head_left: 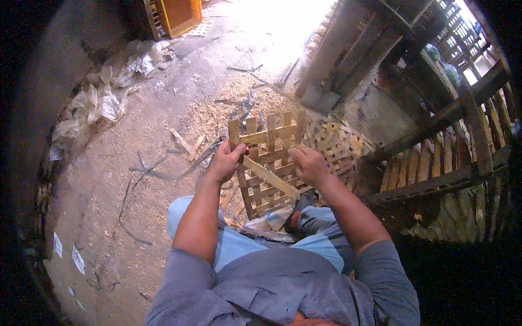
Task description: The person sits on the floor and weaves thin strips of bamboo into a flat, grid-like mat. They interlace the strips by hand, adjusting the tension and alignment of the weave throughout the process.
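A woven lattice panel (271,133) of flat, pale wooden strips stands tilted in front of me, above my lap. My left hand (227,161) is closed on its left edge, with the thumb toward the weave. On the right edge, my right hand (310,165) is closed with the fingers curled in; its fingertips are partly hidden. One wider strip (270,177) slants across the front of the lattice, from near my left hand down to the right. Below the panel, a whitish wrapped piece (271,219) lies by my legs.
Woven lattice pieces (340,142) lie to the right, near slatted wooden framing (418,165). Wood shavings (204,117) and dark straps (157,173) litter the floor. Crumpled plastic sheeting (100,103) lines the left wall; an orange-yellow crate (180,19) stands at the far left.
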{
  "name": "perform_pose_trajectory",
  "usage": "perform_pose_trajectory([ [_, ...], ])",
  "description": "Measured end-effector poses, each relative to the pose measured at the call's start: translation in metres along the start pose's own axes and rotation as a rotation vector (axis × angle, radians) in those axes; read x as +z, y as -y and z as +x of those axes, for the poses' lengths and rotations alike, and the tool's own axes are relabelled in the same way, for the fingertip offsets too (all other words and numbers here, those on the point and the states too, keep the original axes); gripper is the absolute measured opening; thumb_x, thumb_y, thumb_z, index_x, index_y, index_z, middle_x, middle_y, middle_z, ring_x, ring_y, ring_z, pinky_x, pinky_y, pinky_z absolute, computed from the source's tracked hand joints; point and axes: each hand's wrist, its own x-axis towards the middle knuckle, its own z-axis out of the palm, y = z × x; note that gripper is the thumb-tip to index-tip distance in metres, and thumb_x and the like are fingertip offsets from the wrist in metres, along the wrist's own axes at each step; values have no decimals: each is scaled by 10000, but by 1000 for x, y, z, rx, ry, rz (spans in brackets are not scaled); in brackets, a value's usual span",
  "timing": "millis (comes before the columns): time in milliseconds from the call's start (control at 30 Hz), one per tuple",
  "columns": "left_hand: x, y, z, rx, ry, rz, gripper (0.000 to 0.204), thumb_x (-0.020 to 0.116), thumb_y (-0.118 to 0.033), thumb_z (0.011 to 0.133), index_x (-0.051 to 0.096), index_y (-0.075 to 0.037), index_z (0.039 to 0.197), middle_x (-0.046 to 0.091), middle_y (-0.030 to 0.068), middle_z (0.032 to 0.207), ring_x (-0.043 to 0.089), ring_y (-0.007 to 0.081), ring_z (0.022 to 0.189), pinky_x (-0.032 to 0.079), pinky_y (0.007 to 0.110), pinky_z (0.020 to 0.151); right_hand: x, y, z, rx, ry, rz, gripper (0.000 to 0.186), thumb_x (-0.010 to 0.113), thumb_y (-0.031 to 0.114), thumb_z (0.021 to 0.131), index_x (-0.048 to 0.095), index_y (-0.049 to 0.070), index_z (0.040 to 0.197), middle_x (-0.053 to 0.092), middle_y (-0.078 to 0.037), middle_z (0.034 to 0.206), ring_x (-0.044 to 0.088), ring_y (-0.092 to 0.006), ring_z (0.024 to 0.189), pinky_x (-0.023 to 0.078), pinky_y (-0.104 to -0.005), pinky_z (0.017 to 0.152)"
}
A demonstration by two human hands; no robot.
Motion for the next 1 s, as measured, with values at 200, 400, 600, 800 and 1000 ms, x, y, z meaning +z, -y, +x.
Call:
perform_pose_trajectory([
  [200, 10, 8, 2, -66, -30, 49, 229, 611, -160, 951, 533, -56, 1140, 630, 31, 902, 611, 144, 825, 514, 320, 734, 46, 63, -13, 498, 5, 670, 260, 622, 160, 927, 590, 22, 1145, 637, -95, 939, 639, -214, 855, 523, -335, 748],
  [400, 11, 5, -1, -91, -102, -35, 242, 594, -280, 979, 553, -70, 1093, 596, 8, 797, 561, 101, 679, 480, 277, 615, 37, 66, -25, 589, 503, 895, 233, 664, 242, 889, 629, 53, 1020, 622, -53, 960, 574, -144, 888, 480, -309, 797],
  [600, 11, 0, 0, 33, -141, 133, 350, 623, -412, 952, 623, -68, 1016, 606, -20, 774, 507, 48, 658, 439, 245, 579, -64, 4, -16, 758, -193, 1046, 239, 636, 186, 889, 592, 29, 1065, 624, -53, 943, 583, -160, 860, 480, -308, 791],
  [800, 24, -17, -8, -17, -40, 266, 395, 622, -449, 942, 645, -58, 993, 622, -11, 752, 572, 79, 655, 487, 264, 612, -82, -21, 30, 844, -407, 993, 101, 640, 108, 888, 595, 48, 956, 586, -17, 832, 550, -121, 747, 471, -293, 697],
  [1000, 26, -19, -14, -70, 133, 204, 417, 577, -478, 959, 616, -66, 1015, 623, -6, 795, 573, 83, 666, 494, 271, 617, -32, -53, 22, 798, -121, 478, 153, 667, 125, 859, 624, 19, 960, 623, -20, 860, 567, -126, 780, 472, -308, 710],
])
